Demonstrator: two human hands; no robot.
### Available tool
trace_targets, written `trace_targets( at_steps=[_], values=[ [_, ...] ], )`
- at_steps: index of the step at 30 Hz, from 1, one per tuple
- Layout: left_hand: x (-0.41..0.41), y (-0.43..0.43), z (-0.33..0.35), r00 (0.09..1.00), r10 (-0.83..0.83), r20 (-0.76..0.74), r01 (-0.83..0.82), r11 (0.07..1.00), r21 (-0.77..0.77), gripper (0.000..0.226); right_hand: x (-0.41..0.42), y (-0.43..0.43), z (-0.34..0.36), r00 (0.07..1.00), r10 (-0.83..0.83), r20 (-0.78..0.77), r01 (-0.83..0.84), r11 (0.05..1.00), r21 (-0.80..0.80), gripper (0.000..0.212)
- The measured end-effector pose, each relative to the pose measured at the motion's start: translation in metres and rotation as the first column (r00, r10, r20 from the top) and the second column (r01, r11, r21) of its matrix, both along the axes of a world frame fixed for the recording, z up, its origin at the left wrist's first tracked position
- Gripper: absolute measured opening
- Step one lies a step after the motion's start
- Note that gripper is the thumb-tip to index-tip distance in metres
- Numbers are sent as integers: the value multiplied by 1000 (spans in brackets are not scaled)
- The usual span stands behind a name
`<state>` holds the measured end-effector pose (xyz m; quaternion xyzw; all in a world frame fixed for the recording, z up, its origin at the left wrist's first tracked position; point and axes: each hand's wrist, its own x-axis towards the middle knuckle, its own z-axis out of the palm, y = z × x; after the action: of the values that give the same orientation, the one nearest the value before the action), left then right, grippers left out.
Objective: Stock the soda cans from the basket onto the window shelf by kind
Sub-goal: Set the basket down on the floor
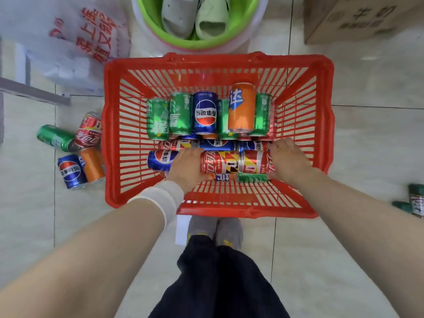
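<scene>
One red plastic basket [206, 61] is set on the tiled floor [344, 249] and is stocked with soda cans lying on their sides. Along its far end, green cans [181, 113], a blue cola can [205, 112] and an orange can [242, 106] are ranged side by side. More cans are partly hidden beneath them. At the near end two red cans are laid end to end. The left red cola can [218, 162] is grasped at its outer end by the left hand [188, 167], and the right red cola can [254, 161] is likewise grasped by the right hand [286, 159]. One white printed bag [75, 42] is slumped at far left. One green basin [206, 45], holding two slippers [179, 14], is placed just beyond the basket. One cardboard box [358, 19] is cut off at far right. Four loose cans [71, 171] are scattered on the floor just left of the basket.
</scene>
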<state>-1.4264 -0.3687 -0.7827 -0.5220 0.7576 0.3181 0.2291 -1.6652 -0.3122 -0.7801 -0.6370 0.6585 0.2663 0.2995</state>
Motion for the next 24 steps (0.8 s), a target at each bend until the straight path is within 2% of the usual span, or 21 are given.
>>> trace_targets(
  at_steps=[3,6,10,15,20,24],
  values=[
    [-4,-3,-32,985,-163,60,163,987,6,90,12,-7,-31,988,114,-105,-105,991,86,92],
    [-3,-3,-54,979,-201,34,202,979,-12,94,15,-10,-46,976,134,-170,-115,986,118,100],
    [-3,-9,-60,974,-217,-64,212,975,-64,87,9,-7,-49,993,71,-89,-66,996,56,89],
    [4,-12,-39,962,-84,-259,86,996,-4,82,3,-2,-34,995,-96,36,97,995,-19,88],
    [6,-3,-2,949,30,-314,-17,999,47,83,7,-4,-2,956,-246,157,260,963,-76,86],
    [8,10,37,908,235,-346,-183,967,176,81,11,0,39,851,-423,309,473,875,-103,83]
  ],
)
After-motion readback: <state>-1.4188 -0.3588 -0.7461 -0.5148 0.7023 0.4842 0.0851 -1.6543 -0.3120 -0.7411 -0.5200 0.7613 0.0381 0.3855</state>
